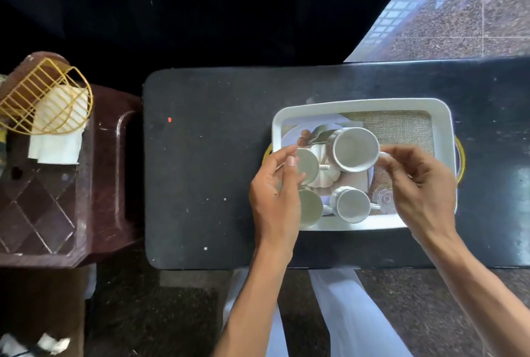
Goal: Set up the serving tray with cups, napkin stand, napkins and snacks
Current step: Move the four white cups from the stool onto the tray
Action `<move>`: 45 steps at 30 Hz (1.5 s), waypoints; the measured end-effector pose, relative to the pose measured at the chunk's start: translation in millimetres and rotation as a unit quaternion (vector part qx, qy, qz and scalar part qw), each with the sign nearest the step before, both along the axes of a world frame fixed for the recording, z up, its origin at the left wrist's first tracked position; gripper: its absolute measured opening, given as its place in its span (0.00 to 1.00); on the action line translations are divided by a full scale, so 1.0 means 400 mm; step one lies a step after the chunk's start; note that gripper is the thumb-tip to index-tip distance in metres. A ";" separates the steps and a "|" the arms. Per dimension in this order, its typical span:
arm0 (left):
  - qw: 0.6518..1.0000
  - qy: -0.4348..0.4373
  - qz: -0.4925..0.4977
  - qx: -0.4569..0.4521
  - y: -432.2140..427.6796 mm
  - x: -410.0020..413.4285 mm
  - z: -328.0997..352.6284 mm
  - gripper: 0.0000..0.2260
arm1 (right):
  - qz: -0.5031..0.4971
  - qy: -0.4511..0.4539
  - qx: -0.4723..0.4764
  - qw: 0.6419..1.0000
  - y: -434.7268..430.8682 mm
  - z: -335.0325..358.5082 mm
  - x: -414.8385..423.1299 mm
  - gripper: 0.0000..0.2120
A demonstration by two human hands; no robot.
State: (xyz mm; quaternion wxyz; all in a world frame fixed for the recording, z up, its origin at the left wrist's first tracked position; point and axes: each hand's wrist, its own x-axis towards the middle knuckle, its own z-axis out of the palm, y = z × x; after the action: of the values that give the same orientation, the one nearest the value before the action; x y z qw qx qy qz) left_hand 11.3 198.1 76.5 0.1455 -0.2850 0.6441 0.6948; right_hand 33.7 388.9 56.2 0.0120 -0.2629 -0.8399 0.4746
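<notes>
Right hand (415, 181) fingers pinch raised cup (355, 148) handle; left hand (275, 190) grips cup (307, 166) in tray (447, 127); napkin stand (47, 95) well left.

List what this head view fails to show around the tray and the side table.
- Snacks on the plate: mostly covered by the raised cup in the right hand.
- Two left cups: partly behind the left hand; whether it grips one is unclear.
- Clear glass: too faint to identify.
- Napkin stand: its left side is cut off by the frame edge.
</notes>
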 end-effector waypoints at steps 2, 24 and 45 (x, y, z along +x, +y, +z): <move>1.000 -0.012 0.021 0.009 0.007 -0.003 -0.002 0.09 | -0.006 -0.006 0.012 1.000 0.037 -0.022 0.003 0.04; 0.993 -0.041 0.105 0.025 0.004 0.020 -0.040 0.10 | 0.043 -0.091 -0.008 0.995 0.095 -0.184 0.052 0.06; 0.972 0.055 0.079 -0.214 -0.258 0.051 -0.006 0.12 | 0.246 -0.006 0.148 0.958 -0.114 -0.001 0.003 0.16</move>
State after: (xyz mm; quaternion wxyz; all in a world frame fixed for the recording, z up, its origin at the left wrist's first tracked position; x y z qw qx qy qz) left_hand 31.7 94.9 73.9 -0.0101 -0.3207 0.7602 0.5649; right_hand 34.8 343.4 55.8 -0.0720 -0.0462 -0.9395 0.3318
